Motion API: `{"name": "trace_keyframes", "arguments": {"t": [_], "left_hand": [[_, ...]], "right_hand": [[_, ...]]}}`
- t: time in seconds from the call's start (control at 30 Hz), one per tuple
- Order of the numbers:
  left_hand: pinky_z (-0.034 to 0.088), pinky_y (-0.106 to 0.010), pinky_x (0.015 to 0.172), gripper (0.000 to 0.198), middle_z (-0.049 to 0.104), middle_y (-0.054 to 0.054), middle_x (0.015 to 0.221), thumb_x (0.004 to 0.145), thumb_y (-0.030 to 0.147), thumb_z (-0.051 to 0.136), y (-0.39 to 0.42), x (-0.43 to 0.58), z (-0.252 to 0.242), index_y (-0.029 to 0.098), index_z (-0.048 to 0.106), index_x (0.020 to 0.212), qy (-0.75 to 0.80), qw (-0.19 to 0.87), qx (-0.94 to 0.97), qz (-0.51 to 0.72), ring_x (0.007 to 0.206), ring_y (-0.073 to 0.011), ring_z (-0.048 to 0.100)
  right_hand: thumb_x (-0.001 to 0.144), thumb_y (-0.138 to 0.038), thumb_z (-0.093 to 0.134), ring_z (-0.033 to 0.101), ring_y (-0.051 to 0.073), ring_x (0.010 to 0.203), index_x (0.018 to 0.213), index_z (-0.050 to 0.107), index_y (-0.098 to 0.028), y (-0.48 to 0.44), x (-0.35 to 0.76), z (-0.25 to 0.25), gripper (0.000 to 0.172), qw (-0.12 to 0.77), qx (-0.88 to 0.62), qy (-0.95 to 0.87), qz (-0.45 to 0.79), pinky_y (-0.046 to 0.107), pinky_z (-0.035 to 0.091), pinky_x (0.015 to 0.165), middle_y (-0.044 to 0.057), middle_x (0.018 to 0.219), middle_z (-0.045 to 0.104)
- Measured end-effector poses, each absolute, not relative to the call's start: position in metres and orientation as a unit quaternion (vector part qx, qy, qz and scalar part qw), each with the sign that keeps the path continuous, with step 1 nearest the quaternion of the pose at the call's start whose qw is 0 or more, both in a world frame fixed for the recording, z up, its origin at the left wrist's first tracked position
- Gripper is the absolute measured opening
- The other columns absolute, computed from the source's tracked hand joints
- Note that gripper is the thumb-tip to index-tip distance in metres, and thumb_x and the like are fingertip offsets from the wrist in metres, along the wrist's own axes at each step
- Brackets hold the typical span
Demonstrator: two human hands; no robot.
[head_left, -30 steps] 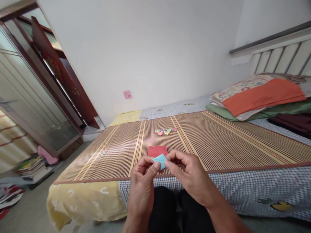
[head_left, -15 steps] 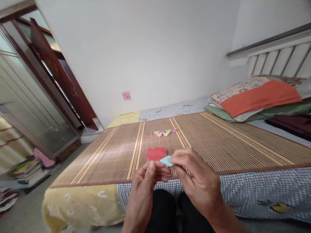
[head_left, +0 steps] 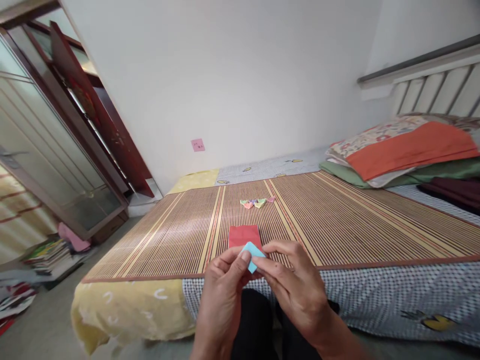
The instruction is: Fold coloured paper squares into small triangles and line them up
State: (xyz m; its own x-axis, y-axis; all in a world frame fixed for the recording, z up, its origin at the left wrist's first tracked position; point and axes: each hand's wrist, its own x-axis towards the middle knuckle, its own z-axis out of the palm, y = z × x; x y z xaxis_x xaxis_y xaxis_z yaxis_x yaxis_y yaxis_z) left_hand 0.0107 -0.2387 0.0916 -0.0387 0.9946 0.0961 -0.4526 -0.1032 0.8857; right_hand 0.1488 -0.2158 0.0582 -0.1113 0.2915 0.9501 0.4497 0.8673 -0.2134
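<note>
A small folded piece of light blue paper point(head_left: 252, 253) is held between both hands above the near edge of the bed. My left hand point(head_left: 227, 280) pinches its left side, with the thumb lying on top. On the right side, the fingers of my right hand point(head_left: 296, 285) grip the same paper. Just beyond my fingers lies a red square of paper point(head_left: 243, 235) on the striped mat, its near edge partly hidden by my hands. Farther back, several small folded paper pieces point(head_left: 258, 202) in mixed colours lie in a row.
A striped bamboo mat point(head_left: 168, 235) covers much of the bed. Pillows point(head_left: 408, 150) and dark folded cloth point(head_left: 452, 194) lie at the right. A pink note point(head_left: 198, 145) is on the wall. Left of the bed stand a door point(head_left: 101, 110) and stacked books point(head_left: 48, 257).
My left hand has closed its thumb onto the blue paper, which was in my right hand's pinch. The paper has turned and moved slightly left and down. The view has shifted slightly.
</note>
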Motion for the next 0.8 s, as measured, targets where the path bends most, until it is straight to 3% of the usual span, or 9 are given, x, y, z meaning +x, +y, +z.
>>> {"name": "trace_keyframes", "arguments": {"t": [0.2, 0.37, 0.53, 0.8], "left_hand": [[0.058, -0.033, 0.080, 0.014, 0.078, -0.008, 0.085, 0.083, 0.028, 0.079, -0.239, 0.012, 0.091, 0.016, 0.082, 0.090, 0.346, 0.545, 0.405, 0.648, 0.082, -0.0209, 0.071], [0.059, -0.033, 0.081, 0.016, 0.079, -0.008, 0.087, 0.087, 0.031, 0.076, -0.239, 0.009, 0.091, 0.017, 0.082, 0.092, 0.339, 0.537, 0.408, 0.655, 0.086, -0.0213, 0.073], [0.058, -0.035, 0.089, 0.026, 0.080, -0.010, 0.100, 0.083, 0.025, 0.081, -0.240, 0.004, 0.093, 0.018, 0.079, 0.108, 0.343, 0.530, 0.456, 0.627, 0.095, -0.0236, 0.074], [0.060, -0.033, 0.086, 0.017, 0.081, -0.007, 0.096, 0.089, 0.028, 0.075, -0.240, 0.006, 0.089, 0.019, 0.080, 0.101, 0.361, 0.491, 0.456, 0.649, 0.089, -0.0219, 0.075]], "right_hand": [[0.093, -0.002, 0.063, 0.061, 0.020, 0.098, 0.104, 0.070, -0.021, -0.213, 0.139, 0.056, 0.022, 0.655, -0.255, -0.710, 0.032, 0.033, 0.054, 0.079, 0.007, 0.106, 0.059], [0.093, -0.008, 0.065, 0.062, 0.019, 0.101, 0.097, 0.071, -0.023, -0.213, 0.136, 0.059, 0.016, 0.669, -0.269, -0.682, 0.121, 0.031, 0.054, 0.083, 0.005, 0.105, 0.059], [0.094, -0.019, 0.068, 0.063, 0.019, 0.103, 0.093, 0.073, -0.024, -0.208, 0.137, 0.063, 0.007, 0.665, -0.281, -0.657, 0.219, 0.031, 0.053, 0.087, 0.004, 0.106, 0.061], [0.096, -0.023, 0.063, 0.065, 0.020, 0.100, 0.085, 0.069, -0.023, -0.211, 0.131, 0.071, 0.012, 0.650, -0.250, -0.628, 0.347, 0.033, 0.054, 0.085, 0.004, 0.104, 0.062]]}}
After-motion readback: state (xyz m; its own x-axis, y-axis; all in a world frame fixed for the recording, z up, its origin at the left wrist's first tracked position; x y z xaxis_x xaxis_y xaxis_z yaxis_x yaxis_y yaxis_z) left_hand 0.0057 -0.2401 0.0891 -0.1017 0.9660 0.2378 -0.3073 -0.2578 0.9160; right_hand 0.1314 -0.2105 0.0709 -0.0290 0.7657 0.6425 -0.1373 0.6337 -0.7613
